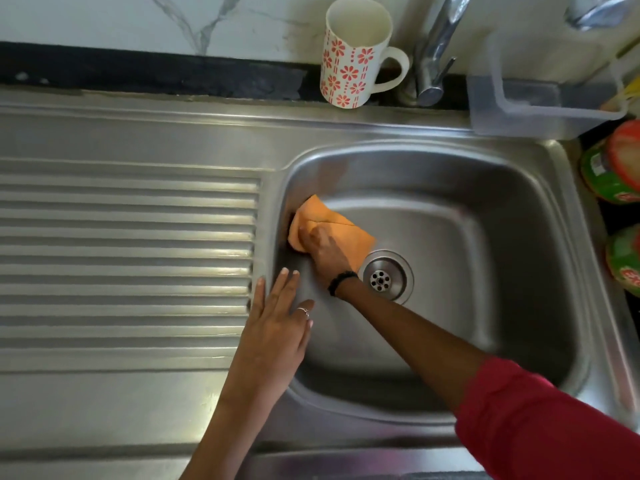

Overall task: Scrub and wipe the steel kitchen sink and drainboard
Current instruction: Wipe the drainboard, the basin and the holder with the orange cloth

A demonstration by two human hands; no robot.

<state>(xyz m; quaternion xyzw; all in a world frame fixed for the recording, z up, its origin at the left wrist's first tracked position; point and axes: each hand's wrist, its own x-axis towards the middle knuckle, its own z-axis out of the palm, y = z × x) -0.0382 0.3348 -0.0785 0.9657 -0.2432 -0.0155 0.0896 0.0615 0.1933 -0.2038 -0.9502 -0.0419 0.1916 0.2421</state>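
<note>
Right fingers point(313, 237) are pressed on orange cloth point(332, 226) at sink point(519, 237) left wall; left hand point(277, 327) is laid flat, released, on rim; jar labels unreadable.

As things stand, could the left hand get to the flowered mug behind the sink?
Probably yes. The left hand lies open on the sink's edge, holding nothing, and only bare steel lies between it and the mug. The right hand with the cloth sits lower in the basin.
</note>
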